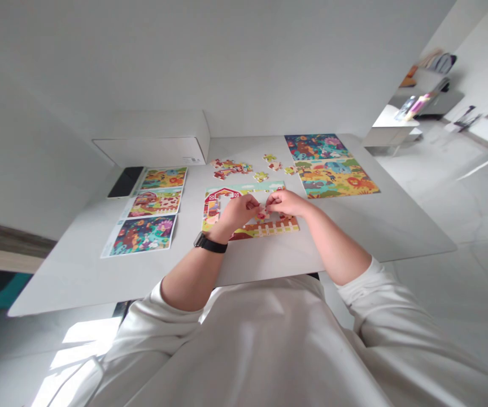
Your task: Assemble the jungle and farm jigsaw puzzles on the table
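Note:
A farm jigsaw puzzle (265, 229) lies on the table in front of me, its border joined and part of its middle bare. Over that middle, my left hand (240, 211) and my right hand (285, 202) meet with fingers pinched. Between their fingertips is a small puzzle piece (262, 215) with pink and red on it; both hands seem to grip it, though the fingers cover much of it. Behind the puzzle are several loose pieces, among them a green one (260, 176) and a clump of red ones (229, 168).
Two finished animal puzzles (338, 176) lie at the right. On the left are picture sheets (142, 234) and a dark phone-like slab (126, 182). A white box (151, 150) stands at the back left against the wall. The table (278, 257) ends close to my body.

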Demonstrator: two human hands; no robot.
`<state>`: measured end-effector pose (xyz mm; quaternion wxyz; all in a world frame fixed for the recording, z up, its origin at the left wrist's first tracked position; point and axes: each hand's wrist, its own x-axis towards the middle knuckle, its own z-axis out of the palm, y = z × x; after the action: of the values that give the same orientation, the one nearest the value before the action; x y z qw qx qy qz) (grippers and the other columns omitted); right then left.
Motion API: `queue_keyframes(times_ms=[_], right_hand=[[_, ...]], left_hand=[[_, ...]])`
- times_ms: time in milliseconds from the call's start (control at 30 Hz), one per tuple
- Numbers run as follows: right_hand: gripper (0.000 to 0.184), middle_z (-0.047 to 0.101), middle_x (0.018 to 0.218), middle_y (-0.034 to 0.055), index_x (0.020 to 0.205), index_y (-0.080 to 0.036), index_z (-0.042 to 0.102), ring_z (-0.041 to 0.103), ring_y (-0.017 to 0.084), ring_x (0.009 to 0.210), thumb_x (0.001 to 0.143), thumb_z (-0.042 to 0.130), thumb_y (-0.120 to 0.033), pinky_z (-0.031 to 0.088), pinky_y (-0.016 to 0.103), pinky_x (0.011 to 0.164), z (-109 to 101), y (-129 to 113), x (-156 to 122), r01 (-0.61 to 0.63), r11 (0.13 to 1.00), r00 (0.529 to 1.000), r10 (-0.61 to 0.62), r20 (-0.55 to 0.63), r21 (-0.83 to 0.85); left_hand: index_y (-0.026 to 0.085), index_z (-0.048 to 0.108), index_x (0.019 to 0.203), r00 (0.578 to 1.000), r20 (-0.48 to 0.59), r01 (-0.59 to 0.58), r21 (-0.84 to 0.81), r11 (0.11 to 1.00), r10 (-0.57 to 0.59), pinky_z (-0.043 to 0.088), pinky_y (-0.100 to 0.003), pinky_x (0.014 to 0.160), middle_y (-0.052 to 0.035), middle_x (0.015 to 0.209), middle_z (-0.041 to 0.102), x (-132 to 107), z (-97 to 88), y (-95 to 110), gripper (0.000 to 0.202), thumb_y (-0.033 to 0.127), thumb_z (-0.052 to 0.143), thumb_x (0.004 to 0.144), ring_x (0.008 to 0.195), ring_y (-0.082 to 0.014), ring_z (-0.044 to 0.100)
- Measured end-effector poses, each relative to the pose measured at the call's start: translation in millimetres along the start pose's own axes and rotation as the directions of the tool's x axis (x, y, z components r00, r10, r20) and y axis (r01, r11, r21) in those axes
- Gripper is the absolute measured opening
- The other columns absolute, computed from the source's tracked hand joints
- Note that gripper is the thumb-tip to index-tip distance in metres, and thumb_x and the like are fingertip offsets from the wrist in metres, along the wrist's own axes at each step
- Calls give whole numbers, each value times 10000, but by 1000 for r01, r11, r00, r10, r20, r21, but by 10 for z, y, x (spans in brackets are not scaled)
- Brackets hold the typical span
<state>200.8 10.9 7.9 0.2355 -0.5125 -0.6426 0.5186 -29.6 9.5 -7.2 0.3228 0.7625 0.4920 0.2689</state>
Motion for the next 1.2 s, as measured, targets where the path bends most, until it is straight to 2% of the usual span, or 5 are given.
queue_keyframes(times_ms=[400,633,833,1000,1200], right_hand=[[127,753,761,-12,869,-198,737,567,107,559,821,821,-280,459,224,545,62,14,9,23,997,998,-28,-63,-73],[101,758,801,8,878,-193,748,662,149,684,859,737,-292,495,250,659,-41,24,16,66,987,984,-89,-154,-147],[134,776,838,15,911,-195,768,682,156,700,887,718,-317,523,259,681,-40,79,40,82,984,975,-111,-191,-156],[174,825,963,32,1038,-219,815,739,183,796,942,688,-288,567,295,780,-50,50,26,45,970,965,-104,-240,-239],[210,844,1029,38,1051,-230,830,745,211,941,965,639,-209,545,332,928,-200,19,-8,-6,911,891,-183,-416,-413]], left_hand=[[206,750,870,999,-27,35,71,997,-33,424,-270,615,-27,792,772,-21,-14,30,180,385,751,889,694,-177,665],[207,756,1153,998,-43,-45,146,988,52,530,-283,784,-67,1078,818,-25,-30,80,263,176,709,895,868,-197,747],[198,705,1339,996,-41,-66,232,970,78,585,-327,879,-94,1205,802,-37,-3,85,438,233,758,906,945,-227,762],[189,752,1295,987,-15,-144,385,911,162,562,-397,1069,-136,1318,757,-22,5,-17,381,270,753,922,1179,-290,721],[189,737,1338,976,29,-209,430,878,218,523,-430,1151,-152,1350,733,-33,-3,-53,417,281,734,931,1290,-308,669]])
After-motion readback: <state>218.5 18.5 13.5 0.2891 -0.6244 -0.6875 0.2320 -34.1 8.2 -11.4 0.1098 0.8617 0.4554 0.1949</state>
